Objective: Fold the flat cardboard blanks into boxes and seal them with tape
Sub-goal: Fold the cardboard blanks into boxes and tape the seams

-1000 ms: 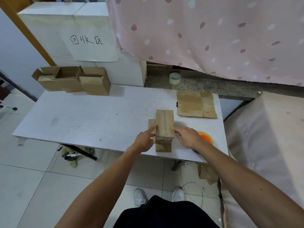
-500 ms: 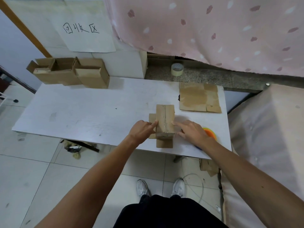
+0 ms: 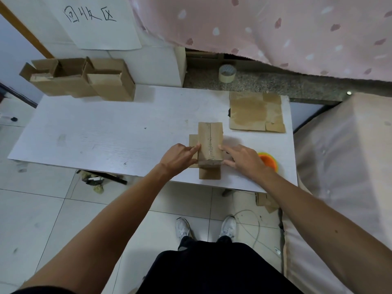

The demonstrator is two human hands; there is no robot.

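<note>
A small brown cardboard box stands on the white table near its front edge, a taped seam running along its top and its lower flaps spread flat on the table. My left hand presses its fingertips against the box's left side. From the right, my right hand touches the box with straight fingers. A flat cardboard blank lies behind the box at the table's back right. An orange tape dispenser sits just behind my right hand. A roll of clear tape rests on the stone ledge.
Several folded open boxes stand at the table's back left, below a paper sign. A pink dotted curtain hangs behind, and a covered bulk borders the table's right side. Cardboard scraps and a cable lie on the tiled floor.
My left hand has gone from a pointing finger on the box's left edge to several fingertips against its side. The view has tilted down a little.
</note>
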